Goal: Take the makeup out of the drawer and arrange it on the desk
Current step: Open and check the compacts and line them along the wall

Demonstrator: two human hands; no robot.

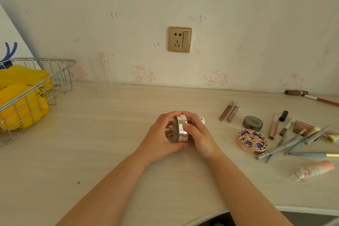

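A round silver compact (pixel 180 128) is held on edge at the middle of the desk (pixel 110 134), gripped between the curled fingers of the left hand (pixel 161 134) and the right hand (pixel 197 133). Other makeup is spread to the right: a patterned compact (pixel 252 140), lip gloss tubes (pixel 229 111) and brushes (pixel 300 141). A wire basket (pixel 36 86) is seen at the far left.

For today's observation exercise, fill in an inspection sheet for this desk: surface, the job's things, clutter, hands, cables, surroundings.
Surface: pale wood-grain desk.
Job's things: silver compact held on edge at centre; patterned compact, grey compact, lip gloss tubes, brushes and pencils, pink tube at right.
Clutter: wire basket holding yellow items, at left.
Hands: left hand and right hand both grip the silver compact.
Cables: nothing seen.
Surroundings: gold wall socket; cartoon cat wallpaper.
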